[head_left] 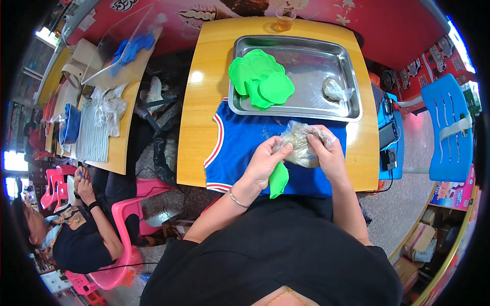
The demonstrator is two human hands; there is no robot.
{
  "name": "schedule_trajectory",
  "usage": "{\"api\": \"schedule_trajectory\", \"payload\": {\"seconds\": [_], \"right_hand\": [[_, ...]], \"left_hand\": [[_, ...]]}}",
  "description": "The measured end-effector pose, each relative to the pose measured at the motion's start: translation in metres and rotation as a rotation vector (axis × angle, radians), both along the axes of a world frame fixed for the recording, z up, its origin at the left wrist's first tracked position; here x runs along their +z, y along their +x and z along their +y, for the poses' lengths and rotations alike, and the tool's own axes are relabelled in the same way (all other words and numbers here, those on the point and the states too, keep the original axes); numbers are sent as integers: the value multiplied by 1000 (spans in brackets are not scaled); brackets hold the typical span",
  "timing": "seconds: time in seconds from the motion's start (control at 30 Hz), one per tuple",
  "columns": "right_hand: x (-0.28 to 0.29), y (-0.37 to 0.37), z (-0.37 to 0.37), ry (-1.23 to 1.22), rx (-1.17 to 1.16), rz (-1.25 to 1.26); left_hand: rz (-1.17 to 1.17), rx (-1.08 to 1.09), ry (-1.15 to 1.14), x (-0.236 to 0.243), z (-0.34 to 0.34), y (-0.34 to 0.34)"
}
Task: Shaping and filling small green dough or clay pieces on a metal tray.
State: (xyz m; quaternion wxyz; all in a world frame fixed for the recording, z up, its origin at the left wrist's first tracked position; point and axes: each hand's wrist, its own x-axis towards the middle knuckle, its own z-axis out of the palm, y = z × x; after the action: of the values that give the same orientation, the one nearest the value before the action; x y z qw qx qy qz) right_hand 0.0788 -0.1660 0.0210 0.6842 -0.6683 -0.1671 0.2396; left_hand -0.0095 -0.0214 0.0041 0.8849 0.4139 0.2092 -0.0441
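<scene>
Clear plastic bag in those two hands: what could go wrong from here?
The bag, pinched by the left hand and right hand, might tear and spill onto the blue cloth below. The green piece under the left hand could slip away if loosely held; its grip is hidden. The cup of amber liquid stands near the table's far edge, so a bump could tip it.

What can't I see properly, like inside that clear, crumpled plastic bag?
In the head view:
What exactly fills the clear, crumpled plastic bag: creases, the left hand and right hand hide it.
Top of the bright green, curved piece: behind the left hand.
How many flat, bright green pieces: they overlap.
Far edge of the blue cloth: under the rectangular metal tray.
</scene>
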Motion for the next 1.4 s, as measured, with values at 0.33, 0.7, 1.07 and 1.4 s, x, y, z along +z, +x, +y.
{"api": "schedule_trajectory", "payload": {"seconds": [0.33,0.7,1.07,1.4], "right_hand": [[6,8,-14,115,179,310],[2,-4,-6,-221,433,258],[25,-4,-11,19,260,249],[41,-12,-8,-84,220,153]], "left_hand": [[6,24,-145,-6,4,-5],[-136,3,285,17,9,-1],[-50,-23,-226,-7,38,-5],[-170,263,18,2,28,0]]}}
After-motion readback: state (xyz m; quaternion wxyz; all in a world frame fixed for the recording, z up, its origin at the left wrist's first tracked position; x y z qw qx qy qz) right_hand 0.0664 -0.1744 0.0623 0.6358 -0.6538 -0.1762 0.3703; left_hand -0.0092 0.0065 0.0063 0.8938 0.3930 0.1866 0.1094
